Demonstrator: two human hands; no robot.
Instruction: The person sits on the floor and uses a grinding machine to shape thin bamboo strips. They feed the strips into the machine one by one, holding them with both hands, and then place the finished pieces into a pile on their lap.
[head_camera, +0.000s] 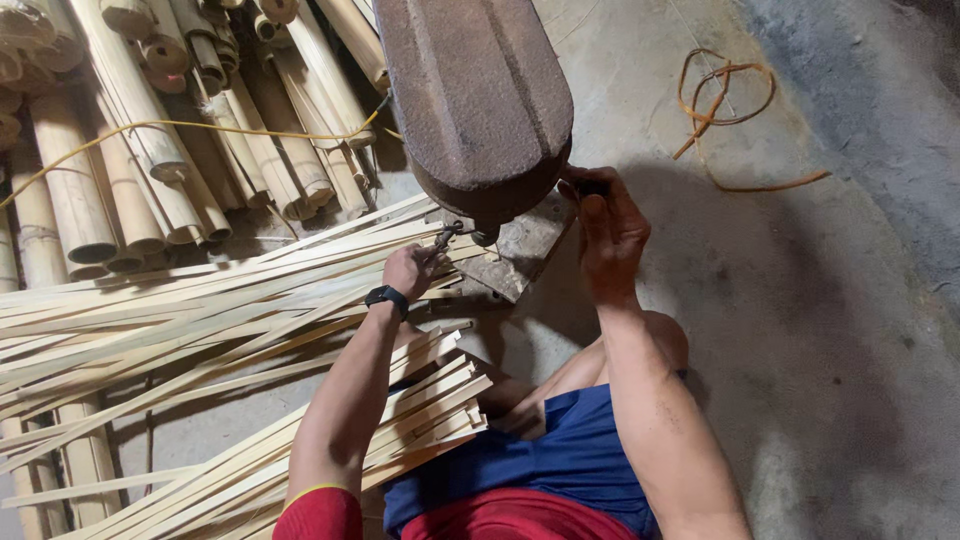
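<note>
A rusty brown machine housing (478, 100) hangs over a small metal base plate (522, 250) on the concrete floor. My left hand (412, 268), with a black band on its wrist, is closed around a small metal fitting under the housing. My right hand (608, 228) grips a dark handle at the housing's right edge. Long pale bamboo strips (190, 310) lie in a loose pile to the left, touching my left hand. A second stack of bamboo strips (430, 405) rests across my lap, under my left forearm.
Thick round bamboo poles (130, 160) are stacked at the upper left, with a yellow cord (150, 128) running over them. A loop of orange cord (722, 105) lies on the concrete at the upper right. My knee (665, 335) is bent below the machine.
</note>
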